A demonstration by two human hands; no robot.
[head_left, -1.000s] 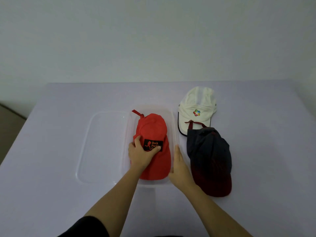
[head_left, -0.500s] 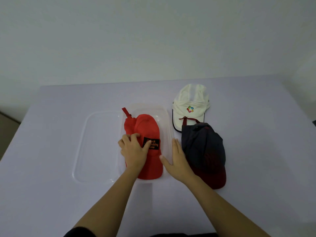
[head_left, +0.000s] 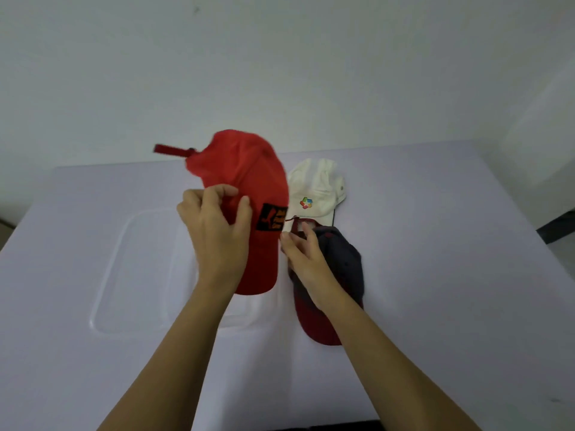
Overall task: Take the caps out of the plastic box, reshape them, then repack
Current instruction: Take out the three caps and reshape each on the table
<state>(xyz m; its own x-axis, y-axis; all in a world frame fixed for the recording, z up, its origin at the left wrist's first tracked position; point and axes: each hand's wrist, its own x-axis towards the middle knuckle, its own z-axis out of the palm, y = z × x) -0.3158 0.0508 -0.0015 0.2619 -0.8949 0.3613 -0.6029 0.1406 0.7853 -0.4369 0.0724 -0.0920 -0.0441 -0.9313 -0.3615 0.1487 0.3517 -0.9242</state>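
The red cap is up off the table now, where half a second ago it lay flat in the plastic box under the left hand; that hand grips it by the left side of the crown, thumb and fingers pinched into the cloth, with the brim hanging toward the near edge and the black patch facing the camera; the red back strap sticks out to the far left, past the table's far edge as seen from here. The right hand, which earlier lay flat against the box's right wall, is now raised just right of the cap's brim, fingers loosely curled and holding nothing; whether a fingertip touches the brim cannot be told through the blur.

The box stands near the middle of the table, mostly hidden behind the left forearm, only its near rim and corner showing; the clear lid lies flat just to its left. To the right of the box the navy cap with its dark red brim lies pointing toward the near side, partly under the right wrist; the white cap lies beyond it, its brim overlapped by the navy cap's back.

Bare tabletop runs wide on the right, from the navy cap out to the right edge, and across the whole near strip; on the left there is open surface between the lid and the left edge.
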